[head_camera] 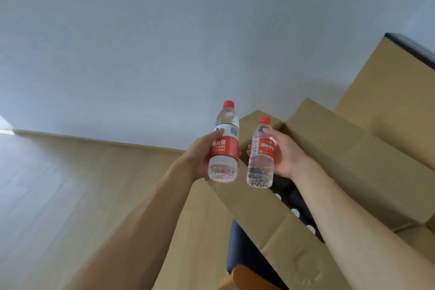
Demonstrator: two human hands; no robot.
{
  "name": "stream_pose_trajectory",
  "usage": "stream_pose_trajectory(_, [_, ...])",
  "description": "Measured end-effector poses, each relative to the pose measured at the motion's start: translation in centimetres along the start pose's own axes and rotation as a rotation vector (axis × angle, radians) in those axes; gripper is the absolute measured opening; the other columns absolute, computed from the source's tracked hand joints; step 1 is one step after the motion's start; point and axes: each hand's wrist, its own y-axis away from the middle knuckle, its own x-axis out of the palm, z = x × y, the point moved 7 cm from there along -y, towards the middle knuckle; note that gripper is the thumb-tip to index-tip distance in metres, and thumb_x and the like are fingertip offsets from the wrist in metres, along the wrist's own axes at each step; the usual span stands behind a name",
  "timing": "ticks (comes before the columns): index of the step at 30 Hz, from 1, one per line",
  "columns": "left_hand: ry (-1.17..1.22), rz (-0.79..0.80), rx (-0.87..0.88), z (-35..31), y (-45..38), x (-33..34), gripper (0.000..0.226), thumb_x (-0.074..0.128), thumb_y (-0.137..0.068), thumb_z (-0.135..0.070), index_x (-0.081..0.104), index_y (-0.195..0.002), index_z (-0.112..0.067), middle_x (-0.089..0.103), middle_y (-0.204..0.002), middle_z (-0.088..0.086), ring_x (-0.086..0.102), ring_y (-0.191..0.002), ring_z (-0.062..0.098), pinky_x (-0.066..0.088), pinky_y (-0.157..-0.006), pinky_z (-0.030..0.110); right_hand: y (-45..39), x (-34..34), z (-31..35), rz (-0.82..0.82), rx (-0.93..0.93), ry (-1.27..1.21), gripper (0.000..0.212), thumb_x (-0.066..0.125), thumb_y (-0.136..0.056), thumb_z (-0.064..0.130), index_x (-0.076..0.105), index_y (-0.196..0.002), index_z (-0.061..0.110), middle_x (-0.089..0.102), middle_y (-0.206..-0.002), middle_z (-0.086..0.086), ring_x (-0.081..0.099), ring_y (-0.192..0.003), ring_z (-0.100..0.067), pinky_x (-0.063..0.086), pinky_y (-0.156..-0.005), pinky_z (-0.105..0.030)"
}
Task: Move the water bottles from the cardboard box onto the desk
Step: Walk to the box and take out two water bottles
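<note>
My left hand [200,155] grips a tall clear water bottle [224,146] with a red cap and a red-and-white label, held upright in the air. My right hand [286,153] grips a shorter clear bottle [261,155] with a red cap and red label, also upright, just right of the first. Both bottles hang above the open cardboard box [353,153], whose flaps spread out below and to the right. Inside the box, white bottle caps [295,213] show in the dark gap by my right forearm. No desk surface is in view.
A light wooden floor [58,195] spreads to the left and meets a pale wall [164,42] behind. A dark-edged object [414,49] sits at the far right behind the box. A dark blue and an orange thing [244,263] lie under the near flap.
</note>
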Motion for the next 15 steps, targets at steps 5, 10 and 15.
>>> stream_pose_trajectory(5, [-0.032,-0.095,0.079,-2.4,4.1,-7.4,0.06,0.084,-0.074,-0.033,0.059,-0.122,-0.006,0.072,-0.085,0.011,0.07,-0.071,0.024,0.061,-0.069,0.04,-1.8,8.4,-2.0,0.114,0.012,0.062,0.053,0.073,-0.083,0.018,0.052,-0.13,0.007,0.068,-0.092,-0.016,0.069,-0.085,-0.028,0.057,-0.078,-0.043])
stream_pose_trajectory(10, [0.027,-0.191,0.168,-4.9,9.3,-16.0,0.066,0.085,-0.079,-0.031,0.052,-0.132,-0.009,0.07,-0.096,0.019,0.071,-0.083,0.033,0.059,-0.073,0.046,-3.7,18.1,-5.9,0.227,0.078,0.163,0.034,0.066,-0.094,0.023,0.055,-0.12,0.005,0.069,-0.092,-0.016,0.07,-0.083,-0.027,0.06,-0.076,-0.042])
stream_pose_trajectory(15, [0.019,-0.314,0.26,-7.0,14.9,-23.4,0.061,0.083,-0.082,-0.033,0.048,-0.13,-0.022,0.071,-0.097,0.021,0.07,-0.09,0.044,0.058,-0.074,0.05,-5.3,27.5,-10.5,0.346,0.149,0.253,0.045,0.069,-0.089,0.029,0.054,-0.123,0.005,0.068,-0.091,-0.014,0.067,-0.084,-0.027,0.058,-0.086,-0.043])
